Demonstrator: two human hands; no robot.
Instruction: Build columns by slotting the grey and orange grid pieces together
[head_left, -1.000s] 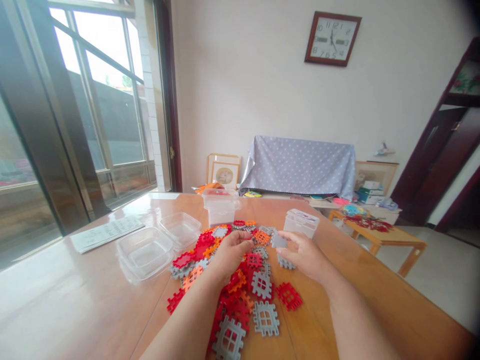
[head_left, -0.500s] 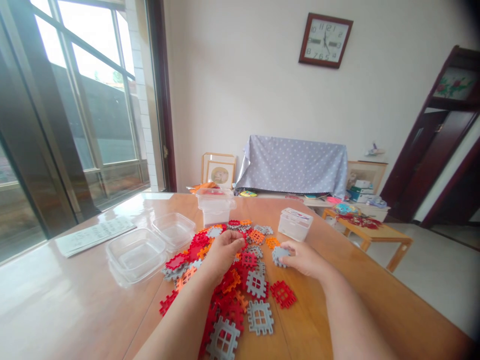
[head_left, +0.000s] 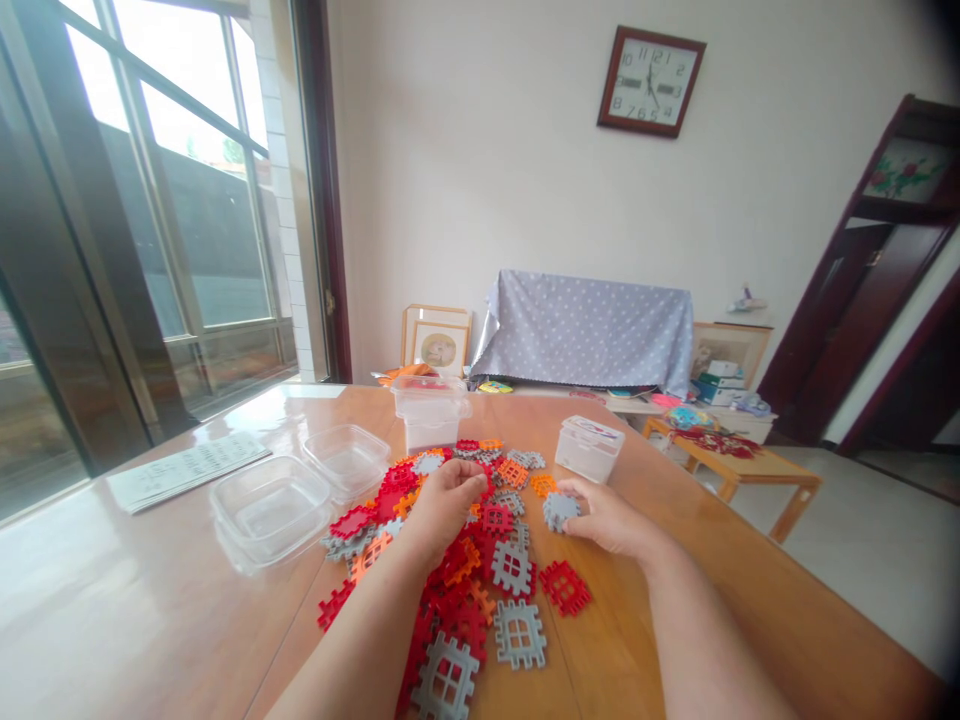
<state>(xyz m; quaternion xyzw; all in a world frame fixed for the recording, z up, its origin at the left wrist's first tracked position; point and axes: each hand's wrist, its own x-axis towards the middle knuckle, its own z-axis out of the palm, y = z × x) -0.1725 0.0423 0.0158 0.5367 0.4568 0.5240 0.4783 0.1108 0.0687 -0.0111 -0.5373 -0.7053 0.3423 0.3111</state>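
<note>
A heap of flat waffle-shaped plastic tiles (head_left: 480, 560) in red, orange and grey lies on the wooden table (head_left: 150, 620) in front of me. My left hand (head_left: 442, 505) rests on the heap with its fingers curled round a tile near the far side; which tile I cannot make out. My right hand (head_left: 607, 518) sits at the heap's right edge, fingers pinched on a small stack of grey tiles (head_left: 559, 510) that rests on the table.
Two clear shallow tubs (head_left: 274, 510) (head_left: 346, 458) stand left of the heap, a taller clear box (head_left: 429, 412) behind it, a small white lidded box (head_left: 589, 448) at the right. Printed paper (head_left: 184, 468) lies far left. A low side table (head_left: 739, 470) stands beyond the table's right edge.
My right hand lowered its grey tile onto the grey stack at the heap's right edge and stays on it. The left hand stayed on the heap. The view shifted a little.
</note>
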